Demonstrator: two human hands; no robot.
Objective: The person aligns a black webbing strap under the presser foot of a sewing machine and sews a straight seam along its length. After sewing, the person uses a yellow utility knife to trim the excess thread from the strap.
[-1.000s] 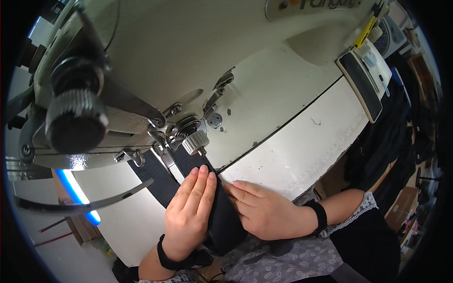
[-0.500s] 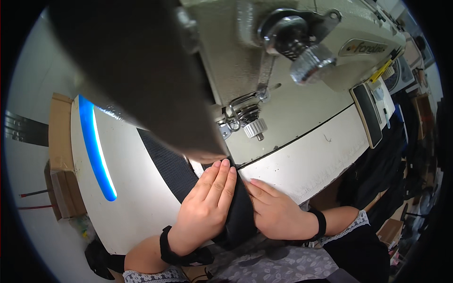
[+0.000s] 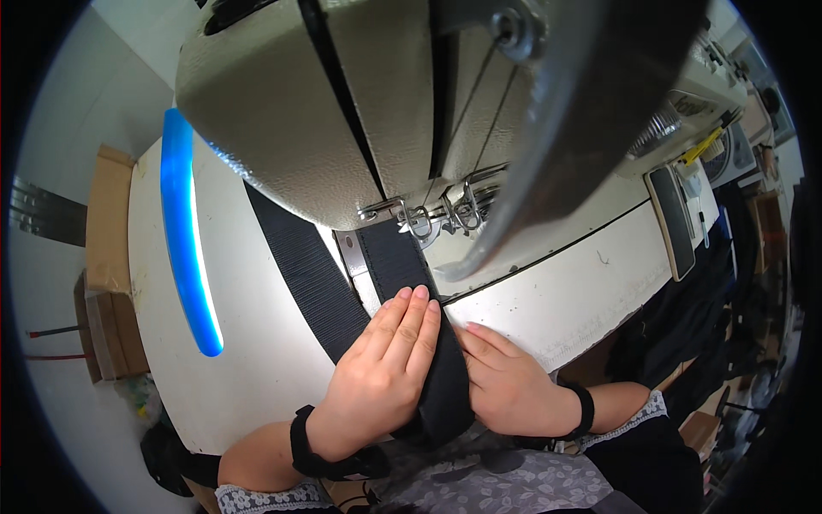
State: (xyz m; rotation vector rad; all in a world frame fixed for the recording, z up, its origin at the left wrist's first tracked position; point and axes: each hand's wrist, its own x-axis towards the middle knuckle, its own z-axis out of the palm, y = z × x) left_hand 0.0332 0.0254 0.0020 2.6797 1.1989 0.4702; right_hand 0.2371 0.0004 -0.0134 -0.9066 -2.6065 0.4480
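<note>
A black fabric strip (image 3: 447, 377) runs from under the needle area of a cream sewing machine (image 3: 282, 128) down toward my lap. My left hand (image 3: 385, 364) lies flat on it, fingers stretched out together and pointing toward the presser foot. My right hand (image 3: 518, 385) rests on the strip's right edge, its visible fingers extended; its thumb is hidden. Stitching shows along the strip's left side near the metal plate (image 3: 351, 253). Left of it, a ribbed black band (image 3: 300, 265) lies on the white table and passes under my left hand.
A blue-edged light bar (image 3: 184, 240) stands at the table's left. A blurred grey curved part (image 3: 556, 146) crosses close in front of the machine. A dark rectangular pad (image 3: 670, 223) lies at the right, with dark cloth (image 3: 685, 300) below. Cardboard boxes (image 3: 116, 325) stand beyond the left edge.
My view has shifted, so the close blurred part now crosses at right instead of left, uncovering the needle area and more of the strip. Both hands stay in nearly the same position on the strip.
</note>
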